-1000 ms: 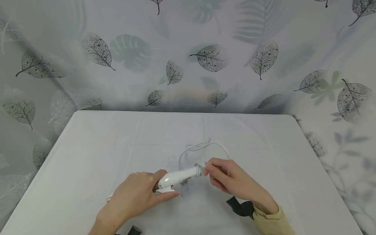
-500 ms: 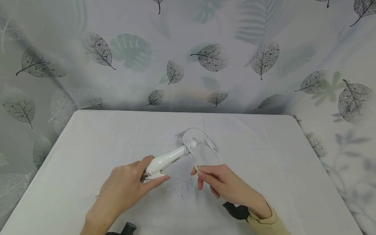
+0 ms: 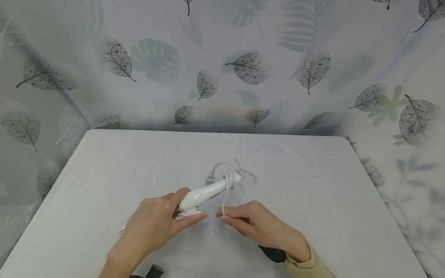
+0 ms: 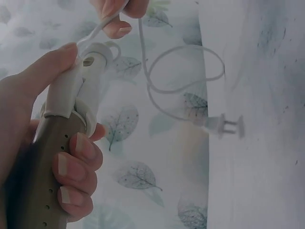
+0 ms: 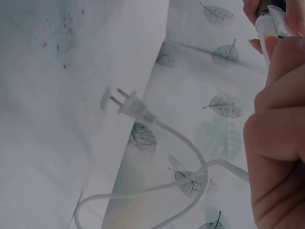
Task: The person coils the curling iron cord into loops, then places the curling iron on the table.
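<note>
A curling iron with a glossy white handle and a brown barrel dotted with small holes slants up to the right above the table. My left hand grips it round the barrel, with the thumb along the white part. Loops of white cord wrap the handle near its far end. Below the handle, my right hand pinches the cord between thumb and forefinger, a short span of it stretched up to the loops. The free end dangles in a loose loop with a two-pin plug.
A white-covered table lies beneath both hands, with small dark specks on its cloth. Behind and at the sides hangs a leaf-patterned curtain. Black straps show at the wrists.
My right hand has come from the handle's end down and left, drawing the cord around the handle. The curling iron has tilted up more steeply, and the plug end has swung to the left.
</note>
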A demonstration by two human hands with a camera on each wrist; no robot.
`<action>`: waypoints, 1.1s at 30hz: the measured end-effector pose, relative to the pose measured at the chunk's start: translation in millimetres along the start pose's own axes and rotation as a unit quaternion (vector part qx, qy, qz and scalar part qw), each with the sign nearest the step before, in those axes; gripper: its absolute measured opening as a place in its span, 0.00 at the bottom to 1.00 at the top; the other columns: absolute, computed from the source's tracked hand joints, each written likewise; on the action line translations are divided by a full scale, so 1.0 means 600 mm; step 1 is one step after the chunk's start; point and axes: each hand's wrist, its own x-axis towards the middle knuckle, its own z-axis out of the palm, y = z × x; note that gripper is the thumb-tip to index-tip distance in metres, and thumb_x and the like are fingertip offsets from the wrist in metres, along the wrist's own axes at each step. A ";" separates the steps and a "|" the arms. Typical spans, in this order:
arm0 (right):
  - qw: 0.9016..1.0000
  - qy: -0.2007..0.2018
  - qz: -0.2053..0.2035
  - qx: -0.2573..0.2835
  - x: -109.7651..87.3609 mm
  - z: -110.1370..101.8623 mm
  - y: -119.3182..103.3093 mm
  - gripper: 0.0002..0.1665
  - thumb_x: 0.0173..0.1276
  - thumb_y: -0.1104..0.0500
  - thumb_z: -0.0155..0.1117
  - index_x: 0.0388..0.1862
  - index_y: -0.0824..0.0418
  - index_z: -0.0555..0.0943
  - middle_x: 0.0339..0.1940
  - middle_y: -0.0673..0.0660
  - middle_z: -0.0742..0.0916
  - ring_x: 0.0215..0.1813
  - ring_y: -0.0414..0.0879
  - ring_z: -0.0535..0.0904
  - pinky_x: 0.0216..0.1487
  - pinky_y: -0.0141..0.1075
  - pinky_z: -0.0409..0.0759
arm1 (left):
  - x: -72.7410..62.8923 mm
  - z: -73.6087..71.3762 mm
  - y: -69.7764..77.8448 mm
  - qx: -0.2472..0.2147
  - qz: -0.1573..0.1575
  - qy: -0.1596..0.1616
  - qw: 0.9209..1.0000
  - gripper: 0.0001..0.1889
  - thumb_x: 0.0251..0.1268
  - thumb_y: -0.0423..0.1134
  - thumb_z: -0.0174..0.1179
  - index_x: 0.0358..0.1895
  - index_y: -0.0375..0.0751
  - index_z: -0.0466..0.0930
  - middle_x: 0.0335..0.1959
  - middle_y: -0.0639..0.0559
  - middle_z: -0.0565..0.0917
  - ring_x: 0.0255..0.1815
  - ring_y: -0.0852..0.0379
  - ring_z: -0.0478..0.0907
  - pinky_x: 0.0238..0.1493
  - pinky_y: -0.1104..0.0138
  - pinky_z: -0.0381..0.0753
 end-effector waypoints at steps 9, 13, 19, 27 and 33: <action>0.999 0.005 -0.015 -0.042 0.003 0.013 0.000 0.15 0.77 0.56 0.57 0.55 0.57 0.85 0.23 0.44 0.82 0.24 0.25 0.66 0.25 0.21 0.70 | 0.000 -0.007 -0.001 -0.012 -0.001 -0.002 1.000 0.24 0.56 0.65 0.67 0.43 0.50 0.76 0.17 0.67 0.63 0.16 0.71 0.58 0.19 0.78 0.59; 0.993 0.037 -0.009 -0.112 0.002 0.010 0.006 0.15 0.73 0.63 0.62 0.56 0.58 0.84 0.21 0.43 0.78 0.23 0.27 0.66 0.26 0.21 0.68 | -0.001 -0.017 -0.007 -0.015 -0.020 0.003 1.000 0.24 0.54 0.63 0.70 0.44 0.51 0.77 0.17 0.67 0.64 0.17 0.71 0.60 0.20 0.76 0.62; 0.932 0.114 -0.033 -0.342 -0.002 0.009 0.003 0.19 0.56 0.69 0.75 0.44 0.51 0.87 0.34 0.45 0.80 0.19 0.31 0.62 0.21 0.21 0.56 | -0.001 -0.026 -0.015 -0.009 -0.052 0.007 0.999 0.25 0.55 0.63 0.69 0.46 0.50 0.79 0.16 0.66 0.64 0.17 0.69 0.60 0.20 0.75 0.63; 0.891 0.162 -0.125 -0.406 0.003 0.015 -0.004 0.11 0.51 0.58 0.81 0.34 0.52 0.88 0.23 0.41 0.84 0.21 0.37 0.65 0.26 0.24 0.65 | -0.002 -0.032 -0.016 -0.036 -0.049 0.016 0.998 0.21 0.56 0.61 0.70 0.43 0.54 0.78 0.16 0.67 0.62 0.17 0.71 0.59 0.19 0.75 0.62; 0.928 0.123 -0.143 -0.323 0.007 0.013 0.010 0.10 0.53 0.60 0.79 0.36 0.55 0.90 0.24 0.42 0.84 0.29 0.38 0.59 0.33 0.24 0.61 | -0.004 -0.035 -0.005 -0.075 -0.029 -0.001 0.997 0.19 0.57 0.62 0.69 0.41 0.57 0.77 0.18 0.70 0.65 0.18 0.74 0.60 0.19 0.76 0.63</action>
